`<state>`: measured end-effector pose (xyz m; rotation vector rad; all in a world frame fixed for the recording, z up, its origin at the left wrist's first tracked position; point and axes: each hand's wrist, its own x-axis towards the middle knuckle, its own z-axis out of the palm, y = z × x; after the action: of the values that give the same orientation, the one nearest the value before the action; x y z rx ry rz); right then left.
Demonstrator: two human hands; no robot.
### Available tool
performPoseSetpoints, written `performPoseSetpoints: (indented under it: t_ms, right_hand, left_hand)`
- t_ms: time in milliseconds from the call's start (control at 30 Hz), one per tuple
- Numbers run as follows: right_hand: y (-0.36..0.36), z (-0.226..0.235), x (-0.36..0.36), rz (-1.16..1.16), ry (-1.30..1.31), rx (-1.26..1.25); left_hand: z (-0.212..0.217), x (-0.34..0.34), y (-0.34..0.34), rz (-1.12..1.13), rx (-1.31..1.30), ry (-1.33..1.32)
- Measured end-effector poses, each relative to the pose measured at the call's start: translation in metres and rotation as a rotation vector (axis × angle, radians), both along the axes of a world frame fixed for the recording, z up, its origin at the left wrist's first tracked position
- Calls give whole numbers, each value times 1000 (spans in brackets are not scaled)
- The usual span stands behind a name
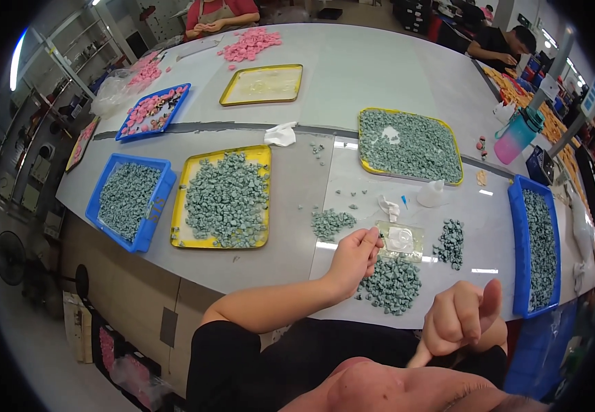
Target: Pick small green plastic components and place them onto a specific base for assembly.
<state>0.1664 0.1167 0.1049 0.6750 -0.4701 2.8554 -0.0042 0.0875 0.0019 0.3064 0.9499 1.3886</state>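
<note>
My left hand (356,259) is closed in a pinch, with a small dark grey-green piece (381,235) at its fingertips. It hovers by a small clear sheet with a white patch (413,242). Just below is a loose pile of grey-green pieces (393,287). My right hand (459,314) is raised nearer to me, its fingers curled and thumb up; whatever it may hold is hidden. Smaller heaps of the same pieces lie left (332,223) and right (450,244) of the sheet. A white squeeze bottle (431,194) and crumpled tissue (389,209) stand behind it.
Grey-green pieces fill a yellow-rimmed tray (268,206) and blue bin (157,220) at left, another tray (459,165) behind, and a blue bin (519,240) at right. A bottle (517,137) stands far right. Co-workers sit across the table (352,62) and at right.
</note>
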Motion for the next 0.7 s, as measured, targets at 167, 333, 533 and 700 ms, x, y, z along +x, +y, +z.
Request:
performPoseSetpoints:
  t_ms: [167,333,533,700]
  right_hand:
    - [-4,13,8,-24,-60,166]
    - [-1,8,11,-138,-99,95]
    - [57,-28,11,-845,-556,992]
    - [87,-76,4,-1283,-640,1869]
  left_hand:
    - [-5,2,-4,-4,1,-1]
    - [-12,11,1,-59,-1,-6]
    - [-13,21,1,-83,-5,97]
    - [-27,24,9,-147,28,182]
